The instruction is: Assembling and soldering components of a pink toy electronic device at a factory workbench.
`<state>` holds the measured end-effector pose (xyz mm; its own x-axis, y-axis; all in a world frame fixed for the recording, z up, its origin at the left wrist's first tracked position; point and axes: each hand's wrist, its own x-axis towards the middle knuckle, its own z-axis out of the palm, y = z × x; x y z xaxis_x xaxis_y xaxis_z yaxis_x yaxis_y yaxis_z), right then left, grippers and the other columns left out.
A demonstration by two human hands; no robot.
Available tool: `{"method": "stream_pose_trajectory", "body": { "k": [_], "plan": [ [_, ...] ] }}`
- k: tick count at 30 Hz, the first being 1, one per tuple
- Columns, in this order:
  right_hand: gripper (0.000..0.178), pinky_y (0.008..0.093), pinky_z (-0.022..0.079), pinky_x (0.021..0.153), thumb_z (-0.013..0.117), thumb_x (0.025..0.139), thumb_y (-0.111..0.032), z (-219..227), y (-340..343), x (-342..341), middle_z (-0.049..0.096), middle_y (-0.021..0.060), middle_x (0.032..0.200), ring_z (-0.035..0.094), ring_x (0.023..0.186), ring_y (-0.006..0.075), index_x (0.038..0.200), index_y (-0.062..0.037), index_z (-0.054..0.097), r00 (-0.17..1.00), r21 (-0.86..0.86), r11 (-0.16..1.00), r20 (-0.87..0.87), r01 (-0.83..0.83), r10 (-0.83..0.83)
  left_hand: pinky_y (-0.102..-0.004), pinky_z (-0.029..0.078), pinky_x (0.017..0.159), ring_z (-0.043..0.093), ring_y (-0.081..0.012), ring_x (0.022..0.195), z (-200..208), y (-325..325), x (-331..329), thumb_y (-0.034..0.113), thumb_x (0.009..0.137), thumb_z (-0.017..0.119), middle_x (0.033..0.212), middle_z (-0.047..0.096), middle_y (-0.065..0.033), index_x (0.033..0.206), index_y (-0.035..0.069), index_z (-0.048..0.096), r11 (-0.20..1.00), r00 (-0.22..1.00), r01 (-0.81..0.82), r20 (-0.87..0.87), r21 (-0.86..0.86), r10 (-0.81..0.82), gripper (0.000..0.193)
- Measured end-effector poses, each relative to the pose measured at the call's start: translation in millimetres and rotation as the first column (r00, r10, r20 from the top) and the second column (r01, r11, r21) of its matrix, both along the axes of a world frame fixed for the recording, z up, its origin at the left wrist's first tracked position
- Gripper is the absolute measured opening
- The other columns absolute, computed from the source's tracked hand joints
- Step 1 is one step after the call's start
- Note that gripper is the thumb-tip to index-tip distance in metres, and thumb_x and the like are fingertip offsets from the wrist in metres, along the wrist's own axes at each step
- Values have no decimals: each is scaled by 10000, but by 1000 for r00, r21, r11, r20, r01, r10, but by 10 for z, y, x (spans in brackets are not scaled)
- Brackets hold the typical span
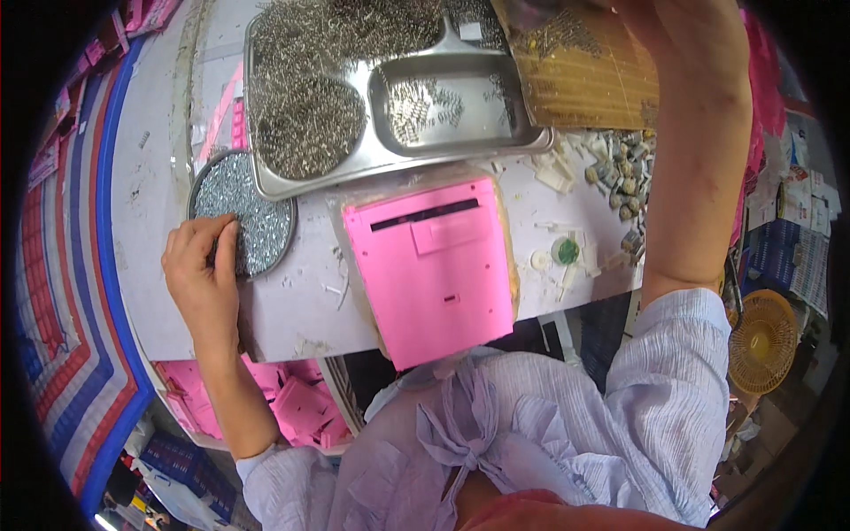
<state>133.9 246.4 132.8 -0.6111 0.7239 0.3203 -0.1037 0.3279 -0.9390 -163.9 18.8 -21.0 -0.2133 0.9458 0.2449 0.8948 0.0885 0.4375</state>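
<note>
I see the left hand (200,267), fingertips drawn narrow over the left side of the round dish (293,232) of small metal pieces; whether they pinch one, I cannot tell. The right hand (677,25) runs off the top edge, so I cannot tell its grasp. I have mostly bare white table (146,226) left of the dish; the steel tray (390,163) crowds its upper side. The pink panel (434,288) lies right of the left hand, overhanging the table's near edge.

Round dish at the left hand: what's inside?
Small silvery metal pieces lie across the round dish. They bury its floor; the left hand covers some at left, the steel tray some at upper right.
</note>
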Motion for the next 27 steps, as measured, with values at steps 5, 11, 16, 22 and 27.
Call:
{"method": "stream_pose_trajectory", "body": {
  "k": [5,11,16,22,27],
  "plan": [
    [539,341,590,726,809,790,-116,-181,-16,159,717,164,878,700,741,206,1243,68,581,959,-260,934,-205,-245,195,-358,441,851,634,-242,859,-110,-18,-43,71,859,757,900,686,-82,892,31,703,999,1000,-15,-22,-45,14,75],
    [584,434,552,877,707,947,-219,-605,-219,529,651,63,900,661,771,196,1441,-60,440,860,-44,871,-190,-490,474,-353,436,901,660,-232,907,-95,-55,-10,78,909,713,957,722,-77,1032,48,755,997,986,30,-166,76,-18,133],
    [530,359,516,753,731,948,-262,-544,-758,578,564,-8,746,540,634,123,1385,-98,480,964,-135,971,-208,-198,168,-350,446,892,675,-229,881,-76,-28,85,78,922,701,955,741,-82,1030,47,758,990,990,-2,-140,144,23,126],
    [406,323,515,675,768,914,-259,-505,-993,638,481,-35,632,470,560,96,1223,-107,551,945,-165,986,-326,-20,-36,-340,469,812,653,-228,792,-105,-118,55,76,848,789,866,725,-85,911,34,730,992,994,-108,-21,64,110,96],
    [365,327,517,678,786,915,-263,-656,-975,610,498,-25,639,488,565,108,1153,-120,550,963,-244,970,-263,-13,-53,-343,473,854,689,-232,855,-164,-157,71,63,893,746,932,755,-97,981,22,751,995,996,-23,-87,100,32,97]
  ]
}}
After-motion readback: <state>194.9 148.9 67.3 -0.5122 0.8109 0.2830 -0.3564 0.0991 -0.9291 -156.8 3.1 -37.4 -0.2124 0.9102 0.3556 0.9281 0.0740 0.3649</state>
